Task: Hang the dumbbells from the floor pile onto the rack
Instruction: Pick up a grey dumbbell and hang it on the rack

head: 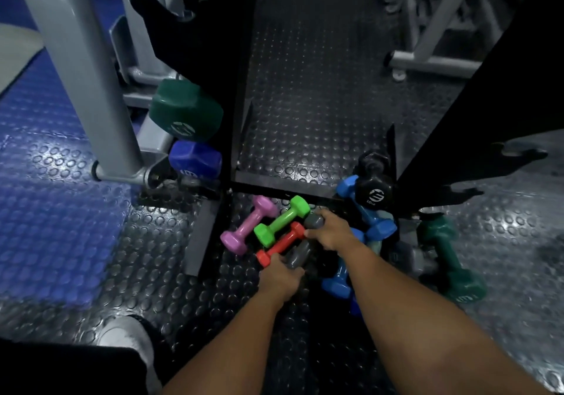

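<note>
Head view: both hands reach down into the dumbbell pile on the floor at the rack's (241,138) foot.

Left hand (279,278) curls over the near head of a grey dumbbell (300,255); right hand (331,231) wraps its far head, both forearms stretched forward. Just left of it lie the red dumbbell (282,243), green dumbbell (282,220) and pink dumbbell (248,225), side by side; blue dumbbells (369,214) are heaped to its right.

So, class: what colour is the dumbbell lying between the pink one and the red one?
Bright green dumbbell, clearest in the head view.
</note>
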Tool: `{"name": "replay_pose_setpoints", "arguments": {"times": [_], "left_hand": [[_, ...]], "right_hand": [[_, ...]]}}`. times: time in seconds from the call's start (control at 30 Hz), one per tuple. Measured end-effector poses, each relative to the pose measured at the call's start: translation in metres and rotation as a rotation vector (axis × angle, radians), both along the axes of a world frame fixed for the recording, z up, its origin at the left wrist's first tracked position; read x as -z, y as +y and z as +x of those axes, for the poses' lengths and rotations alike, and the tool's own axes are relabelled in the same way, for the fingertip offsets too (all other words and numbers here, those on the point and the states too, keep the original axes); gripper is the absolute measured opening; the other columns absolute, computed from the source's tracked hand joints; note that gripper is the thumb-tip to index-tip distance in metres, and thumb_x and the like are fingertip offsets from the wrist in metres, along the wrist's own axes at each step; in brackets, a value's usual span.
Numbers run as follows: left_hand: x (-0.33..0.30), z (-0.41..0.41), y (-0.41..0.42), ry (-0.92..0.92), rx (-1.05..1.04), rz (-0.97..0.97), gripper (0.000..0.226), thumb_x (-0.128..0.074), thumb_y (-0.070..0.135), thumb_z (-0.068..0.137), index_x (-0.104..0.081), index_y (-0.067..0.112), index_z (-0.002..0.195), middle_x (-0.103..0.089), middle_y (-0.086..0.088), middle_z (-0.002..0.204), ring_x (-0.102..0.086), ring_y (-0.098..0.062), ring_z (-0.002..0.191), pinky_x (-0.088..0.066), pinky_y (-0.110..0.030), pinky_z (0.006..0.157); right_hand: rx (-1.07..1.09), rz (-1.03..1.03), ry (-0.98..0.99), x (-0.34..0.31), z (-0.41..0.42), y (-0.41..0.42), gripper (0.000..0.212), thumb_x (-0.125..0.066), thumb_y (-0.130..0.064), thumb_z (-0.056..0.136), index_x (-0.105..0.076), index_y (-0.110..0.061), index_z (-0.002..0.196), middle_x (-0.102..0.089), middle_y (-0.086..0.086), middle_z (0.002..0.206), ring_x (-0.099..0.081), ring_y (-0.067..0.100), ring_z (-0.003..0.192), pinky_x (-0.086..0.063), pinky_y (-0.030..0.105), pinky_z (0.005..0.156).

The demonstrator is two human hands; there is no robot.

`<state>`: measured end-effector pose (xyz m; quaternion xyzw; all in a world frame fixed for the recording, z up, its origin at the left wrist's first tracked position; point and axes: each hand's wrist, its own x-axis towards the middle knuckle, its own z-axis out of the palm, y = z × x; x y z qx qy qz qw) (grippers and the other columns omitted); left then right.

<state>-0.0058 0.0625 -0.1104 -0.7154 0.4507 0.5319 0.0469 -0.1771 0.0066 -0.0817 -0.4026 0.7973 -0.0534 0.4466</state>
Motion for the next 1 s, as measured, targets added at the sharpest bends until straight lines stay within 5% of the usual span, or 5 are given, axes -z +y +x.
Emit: {"name": "replay_pose_setpoints", "arguments": {"times": [0.33, 0.5, 0.67, 0.9, 1.0], "left_hand": [[-0.07, 0.012, -0.014, -0.055, 0.121, -0.145, 0.053, -0.068, 0.044, 0.073, -0.054, 0.034, 0.123, -0.065, -0.01, 0.113, -0.069, -0.031, 0.096, -0.059, -0.038, 0.091], [-0.14, 0.024, -0.019, -0.047, 0.151, -0.299, 0.06, -0.071, 0.048, 0.07, -0.054, 0.04, 0.127, -0.062, -0.008, 0.122, -0.066, -0.028, 0.103, -0.053, -0.035, 0.095], [-0.226, 0.05, -0.014, -0.043, 0.111, -0.497, 0.05, -0.068, 0.037, 0.077, -0.048, 0.031, 0.122, -0.052, -0.01, 0.121, -0.062, -0.033, 0.105, -0.05, -0.043, 0.099], [-0.319, 0.113, -0.016, -0.104, 0.169, -0.748, 0.049, -0.064, 0.025, 0.08, -0.049, 0.023, 0.127, -0.062, -0.014, 0.123, -0.064, -0.036, 0.111, -0.051, -0.037, 0.089], [-0.357, 0.15, -0.026, -0.146, 0.182, -0.783, 0.048, -0.066, 0.025, 0.08, -0.053, 0.023, 0.126, -0.066, -0.011, 0.124, -0.064, -0.034, 0.114, -0.052, -0.035, 0.092]], "right_hand": [[0.232, -0.183, -0.089, -0.048, -0.002, 0.026, 0.046, -0.09, -0.036, 0.073, -0.062, -0.035, 0.109, -0.07, -0.005, 0.105, -0.068, 0.016, 0.09, -0.064, 0.037, 0.075], [0.309, -0.367, -0.128, -0.109, 0.005, 0.043, 0.061, -0.088, -0.052, 0.065, -0.06, -0.036, 0.117, -0.072, -0.007, 0.107, -0.071, 0.016, 0.091, -0.064, 0.042, 0.082], [0.352, -0.556, -0.204, -0.195, 0.032, 0.062, 0.056, -0.088, -0.043, 0.074, -0.058, -0.035, 0.12, -0.072, -0.005, 0.106, -0.072, 0.015, 0.088, -0.063, 0.039, 0.073], [0.375, -0.642, -0.744, -0.297, 0.068, 0.08, 0.028, -0.064, -0.008, 0.095, -0.062, -0.021, 0.12, -0.068, 0.017, 0.125, -0.068, 0.026, 0.096, -0.058, 0.039, 0.06], [0.321, -0.636, -0.947, -0.323, 0.084, 0.087, 0.036, -0.052, 0.003, 0.099, -0.059, -0.012, 0.132, -0.062, 0.023, 0.134, -0.071, 0.038, 0.105, -0.063, 0.052, 0.079]]}}
